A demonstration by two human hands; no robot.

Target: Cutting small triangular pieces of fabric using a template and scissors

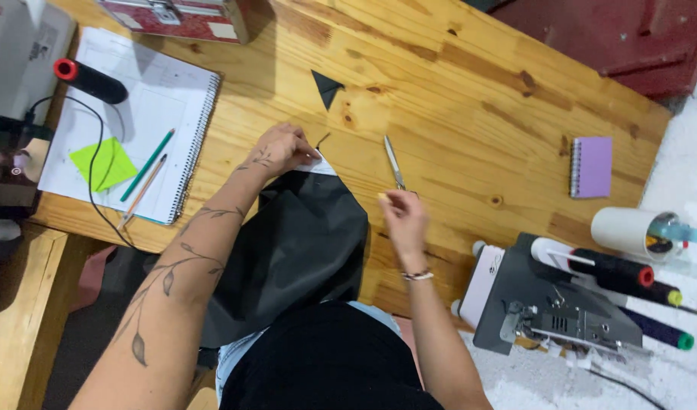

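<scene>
My left hand (284, 149) presses down on the top edge of a black fabric piece (303, 243) that hangs off the front edge of the wooden table (454, 99), beside a small white piece (323, 165). My right hand (403, 216) hovers just below a pair of scissors (394, 162) lying on the table, fingers pinched on something small and pale; what it is I cannot tell. A small black triangular fabric scrap (326, 86) lies further back on the table.
A spiral notebook (136, 114) with a green paper square (103, 162) and two pencils (145, 176) lies at left. A phone (11, 163) and a cable sit at far left. A purple notepad (592, 167) lies right, with a sewing machine (561, 311) and thread cones (629, 277).
</scene>
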